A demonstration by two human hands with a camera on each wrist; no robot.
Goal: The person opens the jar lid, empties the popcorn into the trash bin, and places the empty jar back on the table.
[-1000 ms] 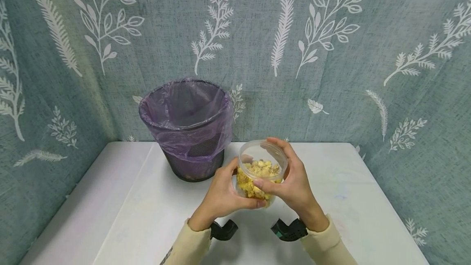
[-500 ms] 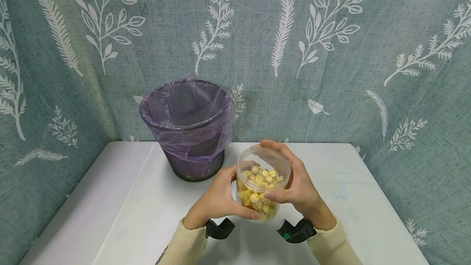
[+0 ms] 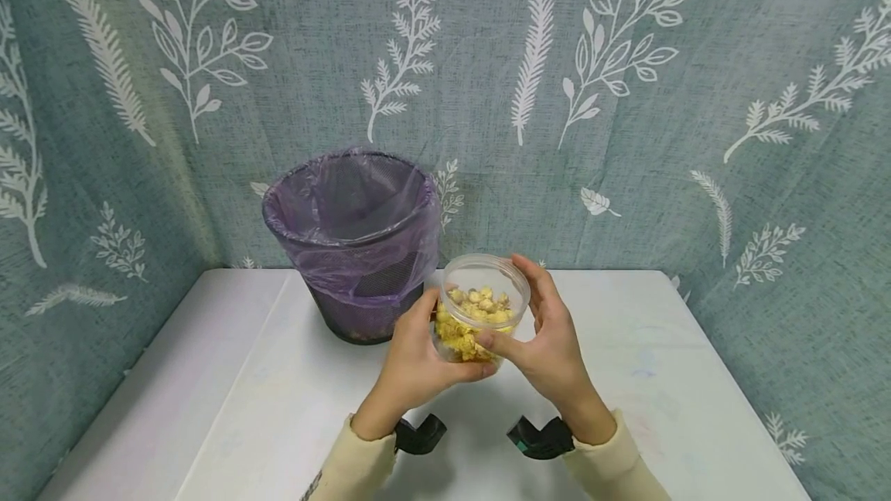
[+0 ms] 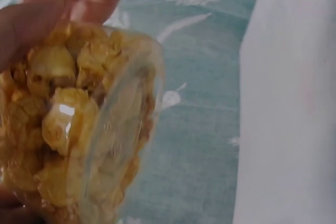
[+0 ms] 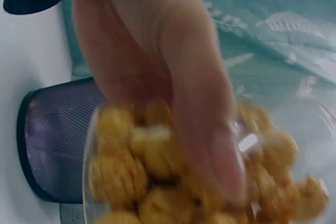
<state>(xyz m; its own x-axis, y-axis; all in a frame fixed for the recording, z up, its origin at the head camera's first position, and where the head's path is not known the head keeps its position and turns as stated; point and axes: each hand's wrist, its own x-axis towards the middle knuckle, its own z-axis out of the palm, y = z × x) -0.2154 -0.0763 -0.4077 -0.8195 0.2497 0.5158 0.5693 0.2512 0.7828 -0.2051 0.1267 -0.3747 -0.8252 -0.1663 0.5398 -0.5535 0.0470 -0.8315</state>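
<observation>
Both hands hold a clear round plastic jar (image 3: 480, 311), partly filled with yellow popcorn (image 3: 468, 335), above the table in the head view. My left hand (image 3: 416, 354) grips its lower left side, thumb across the front near the bottom. Higher up on the right, my right hand (image 3: 546, 339) curls round the jar, its thumb pressing the front just under the rim. The jar tilts slightly, its wide rim upward. In the left wrist view the popcorn (image 4: 68, 119) shows through the wall beside the jar's flat base. The right thumb (image 5: 210, 129) lies over the jar wall in the right wrist view.
A black mesh bin (image 3: 369, 315) lined with a purple plastic bag (image 3: 404, 230) stands on the white table (image 3: 278, 408), behind and left of the jar. Teal leaf-patterned cloth (image 3: 487, 99) hangs at the back and sides. Black wrist cameras (image 3: 420, 434) sit below the hands.
The jar dipped slightly towards me half a second ago, and now sits higher and a little farther left. The popcorn inside has shifted. Both hands keep their hold; the bin has not moved.
</observation>
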